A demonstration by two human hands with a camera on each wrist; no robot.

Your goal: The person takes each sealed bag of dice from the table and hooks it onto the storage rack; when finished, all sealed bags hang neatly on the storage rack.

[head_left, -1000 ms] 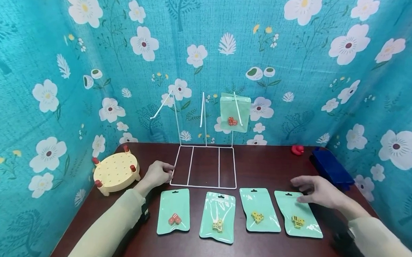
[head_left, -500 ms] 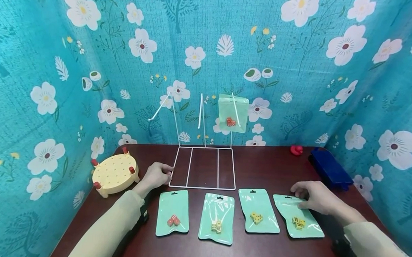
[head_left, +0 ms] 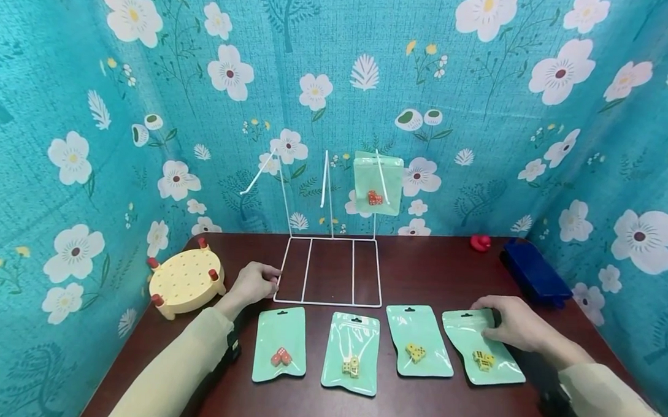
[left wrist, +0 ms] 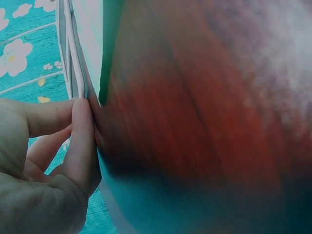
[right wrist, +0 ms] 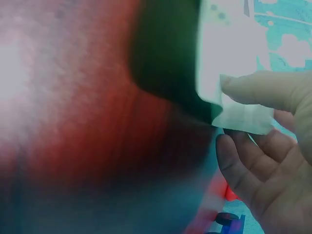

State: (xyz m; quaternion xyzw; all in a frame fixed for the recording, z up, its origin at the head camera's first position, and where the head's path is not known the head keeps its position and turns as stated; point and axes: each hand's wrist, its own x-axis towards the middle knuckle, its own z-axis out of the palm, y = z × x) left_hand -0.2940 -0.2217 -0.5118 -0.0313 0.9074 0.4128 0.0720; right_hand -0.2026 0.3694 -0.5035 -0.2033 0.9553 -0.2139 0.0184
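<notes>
My left hand point(head_left: 252, 283) pinches the left front side of a white wire display rack point(head_left: 327, 304) between thumb and fingers; the left wrist view shows the fingertips on the wire point(left wrist: 77, 63). At the right, my right hand point(head_left: 515, 323) grips the top of a mint-green zip pouch point(head_left: 505, 368) with yellow dice printed or showing on its front. In the right wrist view the thumb lies on the pouch point(right wrist: 234, 58), the fingers behind its edge. Another pouch point(head_left: 378, 173) with red dice hangs on the rack's right hook.
Three more green pouches lie in a row: one with red dice point(head_left: 281, 335), one with pale yellow dice point(head_left: 337, 337), one with yellow dice point(head_left: 418, 328). A cream pegged stand point(head_left: 185, 280) is at left. A red rubber duck point(head_left: 481, 243) and a blue tray point(head_left: 536, 271) sit back right.
My right hand has come down onto the rightmost pouch, its fingers closing around the top edge, which now sits slightly raised. My left hand has kept its place on the rack.
</notes>
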